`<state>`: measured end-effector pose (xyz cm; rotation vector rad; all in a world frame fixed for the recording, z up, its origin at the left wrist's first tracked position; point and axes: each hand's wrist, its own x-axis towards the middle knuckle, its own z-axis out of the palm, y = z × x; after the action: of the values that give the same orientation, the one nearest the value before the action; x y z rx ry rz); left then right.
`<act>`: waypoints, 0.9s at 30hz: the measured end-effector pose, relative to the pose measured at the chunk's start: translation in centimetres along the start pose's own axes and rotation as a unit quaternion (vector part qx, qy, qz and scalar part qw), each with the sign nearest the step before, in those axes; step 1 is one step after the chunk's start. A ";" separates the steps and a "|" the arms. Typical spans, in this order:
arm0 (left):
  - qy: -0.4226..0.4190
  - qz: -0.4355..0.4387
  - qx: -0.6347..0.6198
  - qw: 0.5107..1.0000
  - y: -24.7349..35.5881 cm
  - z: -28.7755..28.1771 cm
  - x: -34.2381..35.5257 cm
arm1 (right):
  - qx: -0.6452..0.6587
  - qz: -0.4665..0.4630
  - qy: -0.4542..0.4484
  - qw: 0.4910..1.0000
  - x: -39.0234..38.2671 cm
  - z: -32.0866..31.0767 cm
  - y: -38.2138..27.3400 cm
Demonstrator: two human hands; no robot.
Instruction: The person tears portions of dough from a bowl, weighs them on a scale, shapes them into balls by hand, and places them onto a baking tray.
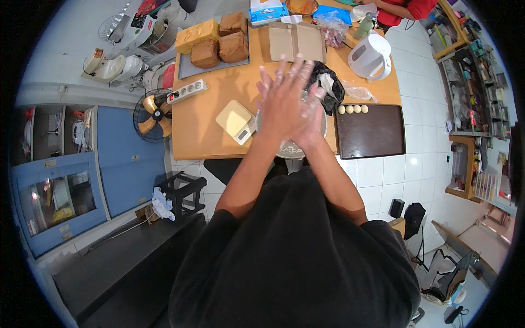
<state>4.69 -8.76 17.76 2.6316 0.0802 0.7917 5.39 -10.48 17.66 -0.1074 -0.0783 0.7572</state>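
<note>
My left hand [284, 112] lies across my right hand [311, 128], palm against palm, above a round bowl [290, 150]. The fingers of both are stretched out, somewhat blurred and whitish, as if dusted with powder. Whatever may be between the palms is hidden. Beneath them, the bowl shows only its rim and a little whitish content. To the right, a dark baking tray [372, 134] carries several pale round balls [353, 109] in a row along its far edge. A cream kitchen scale [235, 120] stands left of the bowl.
Brown and yellow loaves [205, 53] sit on a tray at the back left, near a power strip [187, 92]. Behind my hands are an open cardboard box [297, 42] and a black plastic bag [331, 82]. A white kettle [371, 56] stands right; a person in red [407, 11] is beyond.
</note>
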 end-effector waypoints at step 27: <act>-0.070 0.129 -0.153 0.977 0.4 -4.6 0.2 | -0.043 -0.015 0.050 0.998 -1.2 -0.7 -1.4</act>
<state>2.36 -7.51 21.53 2.4185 -0.3990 0.6360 5.56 -12.40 17.11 -0.2248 -0.0162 0.7181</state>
